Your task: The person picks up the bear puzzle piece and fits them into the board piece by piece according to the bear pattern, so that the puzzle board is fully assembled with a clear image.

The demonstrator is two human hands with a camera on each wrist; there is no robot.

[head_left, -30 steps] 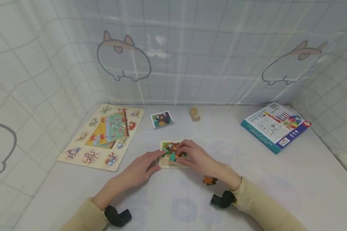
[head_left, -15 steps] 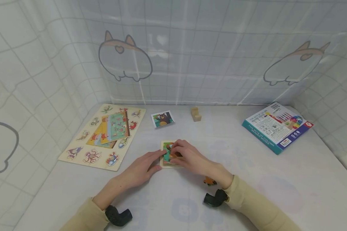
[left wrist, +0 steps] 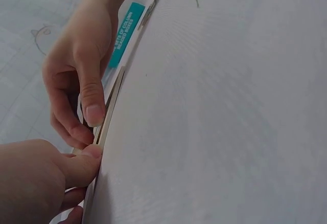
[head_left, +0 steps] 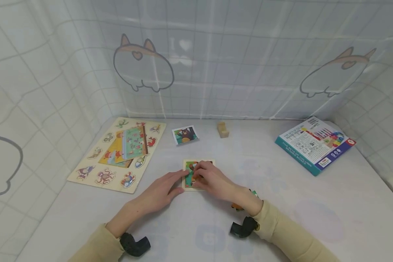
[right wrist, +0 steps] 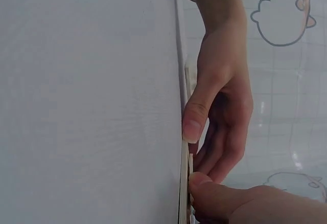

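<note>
A small jigsaw board with a pale wooden rim (head_left: 184, 185) lies mid-table, its green picture area partly covered by fingers. My left hand (head_left: 158, 191) braces the board's left side, index finger on the rim and thumb at the near left corner. Over the board's middle, my right hand (head_left: 216, 183) pinches a jigsaw piece between thumb and curled fingers, with most of that piece hidden. In the left wrist view the right thumb (left wrist: 93, 112) points down close over the board. By the right wrist lie an orange jigsaw piece (head_left: 237, 207) and a green one (head_left: 254, 193), both partly covered.
Behind the board are a bear picture card (head_left: 185, 135) and a small wooden block (head_left: 222, 130). A sea-animal puzzle board (head_left: 95, 182) bearing several picture cards lies at the left. At the back right sits a teal and purple box (head_left: 315, 145).
My right hand has shifted a little left over the board, and the teal piece it held mid-board now shows at the lower left. The green piece by the wrist has come into sight. The left hand stays.
</note>
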